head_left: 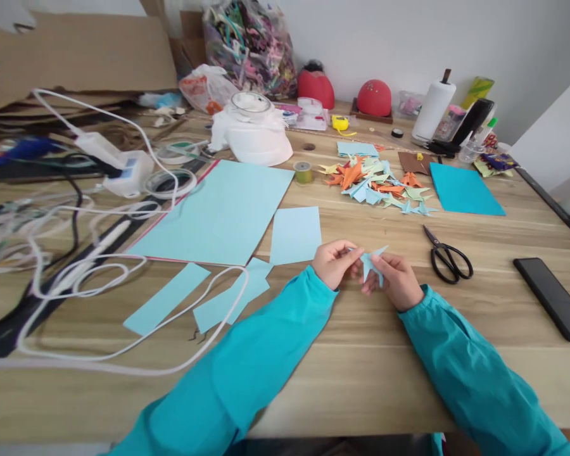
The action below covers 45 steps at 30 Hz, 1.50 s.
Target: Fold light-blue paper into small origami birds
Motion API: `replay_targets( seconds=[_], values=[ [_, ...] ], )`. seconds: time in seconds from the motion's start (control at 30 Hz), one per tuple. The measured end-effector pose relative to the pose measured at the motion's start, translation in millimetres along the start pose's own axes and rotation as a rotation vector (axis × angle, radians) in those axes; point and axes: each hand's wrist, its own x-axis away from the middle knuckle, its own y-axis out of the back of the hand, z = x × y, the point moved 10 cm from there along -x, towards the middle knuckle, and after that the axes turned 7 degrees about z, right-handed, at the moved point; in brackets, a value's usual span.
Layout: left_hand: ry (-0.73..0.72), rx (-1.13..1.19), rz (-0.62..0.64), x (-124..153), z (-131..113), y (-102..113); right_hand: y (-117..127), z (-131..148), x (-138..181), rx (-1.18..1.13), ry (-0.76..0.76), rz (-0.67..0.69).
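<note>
A small light blue folded paper crane (371,266) is held between both hands over the front middle of the wooden table. My left hand (336,263) pinches one side of it between thumb and fingers. On the other side, my right hand (395,278) grips it the same way, its lower fingers partly hidden behind the paper. Just beyond my left hand lies a light blue paper square (296,234). A pile of folded paper cranes (373,180) in orange, blue, yellow and pale green sits farther back.
Black scissors (449,254) and a phone (553,297) lie to the right. Bright blue paper (466,189) is behind them. Leftward are a large light blue sheet (218,212), paper strips (167,297), a looping white cable (137,361) and a power strip (130,172). A thread spool (303,172) stands mid-table.
</note>
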Motion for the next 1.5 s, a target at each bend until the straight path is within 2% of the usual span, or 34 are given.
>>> replay_targets(
  seconds=[0.13, 0.2, 0.4, 0.73, 0.9, 1.17, 1.5],
  values=[
    [-0.086, 0.034, -0.127, 0, -6, 17, 2, -3, -1, -0.095, -0.014, -0.02],
    [-0.084, 0.047, -0.157, 0, -5, 21, 5, -3, -1, -0.112, 0.002, -0.045],
    [0.074, 0.063, -0.046, 1, 9, 6, 5, -2, -1, -0.033, 0.028, -0.047],
    [0.161, 0.036, 0.055, 5, 12, -5, 11, 9, 2, 0.03, 0.11, -0.17],
    [0.203, -0.026, 0.152, 2, 21, -9, 16, 12, 4, 0.057, 0.136, -0.219],
    [0.109, -0.121, 0.245, 2, 13, -17, 21, 8, 4, 0.037, 0.115, -0.215],
    [0.048, -0.2, 0.185, 3, 10, -12, 21, 6, 2, 0.094, 0.086, -0.213]
  ],
)
